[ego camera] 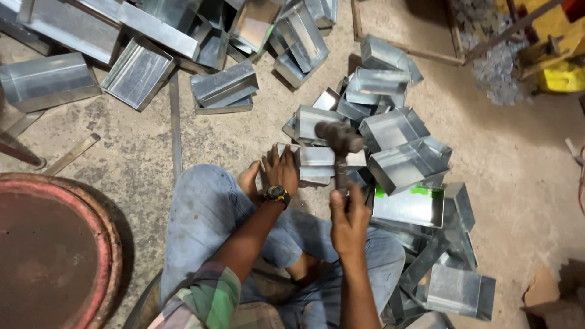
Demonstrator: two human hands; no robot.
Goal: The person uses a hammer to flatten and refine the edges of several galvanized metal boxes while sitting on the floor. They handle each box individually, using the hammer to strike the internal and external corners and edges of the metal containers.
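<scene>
Bare concrete floor is spreading out under a person who is sitting with knees bent, folded sheet-metal boxes lying scattered all around and a big rusty round disc sitting at the left edge. Between the feet, one folded sheet-metal piece is lying flat on the floor, touching the pile of similar boxes just beyond it. The left hand, a wristwatch on its wrist, is pressing down with spread fingers on the near left end of that piece, holding it in place. The right hand is closing fully around the handle of a hammer, whose dark head is hanging raised just above the piece.

Judging from this, a fold or seam is being struck flat. Doing it well is probably depending on keeping the left fingers well clear of the spot under the hammer head, holding the piece firmly so it is not skidding on the concrete, and landing the face square so the thin metal is not denting or twisting
</scene>
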